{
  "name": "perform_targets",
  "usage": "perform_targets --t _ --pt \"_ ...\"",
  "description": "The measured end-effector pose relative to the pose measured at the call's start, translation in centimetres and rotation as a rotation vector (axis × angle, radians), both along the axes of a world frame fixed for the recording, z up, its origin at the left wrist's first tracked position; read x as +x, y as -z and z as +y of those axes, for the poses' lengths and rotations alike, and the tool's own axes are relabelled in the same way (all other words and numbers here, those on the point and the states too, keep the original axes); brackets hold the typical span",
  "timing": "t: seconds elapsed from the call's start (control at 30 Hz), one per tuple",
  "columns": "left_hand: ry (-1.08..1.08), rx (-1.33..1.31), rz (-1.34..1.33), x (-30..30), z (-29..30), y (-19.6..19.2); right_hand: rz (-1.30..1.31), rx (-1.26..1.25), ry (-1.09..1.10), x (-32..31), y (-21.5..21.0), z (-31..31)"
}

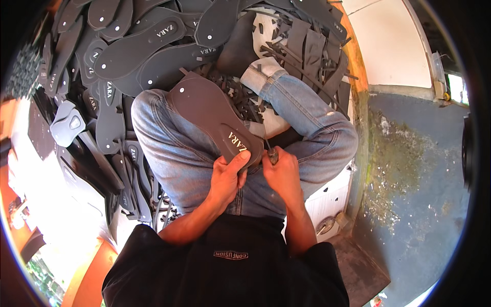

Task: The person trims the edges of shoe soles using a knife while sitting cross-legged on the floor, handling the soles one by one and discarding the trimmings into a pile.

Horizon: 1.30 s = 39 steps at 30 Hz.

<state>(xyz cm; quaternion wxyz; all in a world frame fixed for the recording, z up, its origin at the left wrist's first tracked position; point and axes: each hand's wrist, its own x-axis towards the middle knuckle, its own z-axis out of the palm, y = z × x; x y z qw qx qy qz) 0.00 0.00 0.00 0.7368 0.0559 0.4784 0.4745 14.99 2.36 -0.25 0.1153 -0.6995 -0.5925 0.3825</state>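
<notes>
A dark sandal sole (207,107) lies slanted across my lap, its wide end with a white dot pointing away to the left. My left hand (227,176) grips its near, narrower end, the thumb pressed on top over pale lettering. Close by, my right hand (284,176) is closed around the short handle of a thin-shafted tool, perhaps an awl (273,155). The shaft reaches the right edge of the sole's near end. Whether the tip has gone into the sole is hidden. The fingers under the sole do not show.
Many similar dark soles (138,48) are heaped ahead and to the left. Dark strips and cut scraps (307,51) lie ahead on the right. My crossed, jeans-covered legs (317,120) frame the work. A blue-grey floor (434,204) drops off beyond the right edge.
</notes>
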Motion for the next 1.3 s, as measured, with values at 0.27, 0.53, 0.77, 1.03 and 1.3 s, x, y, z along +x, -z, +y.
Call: perform_targets --t 0.27,0.53,0.77,1.03,1.3 --pt "0.105 -0.016 0.023 -2.7 -0.6 0.0 0.886 -0.297 0.305 -2.1 -1.6 0.9" --pt "-0.31 0.033 0.201 -10.8 7.3 -0.2 0.789 -0.41 0.034 0.0 -2.9 -3.2" --pt "0.147 0.031 0.158 -10.6 5.3 -2.2 0.164 -0.026 -0.019 -0.2 -2.8 -2.7" --pt "0.236 0.034 0.087 -9.5 4.2 -2.6 0.172 0.029 -0.083 0.1 -1.7 -3.6" --pt "0.43 0.089 0.211 -8.1 4.2 -3.1 0.071 0.015 -0.205 -0.6 -2.7 -0.6"
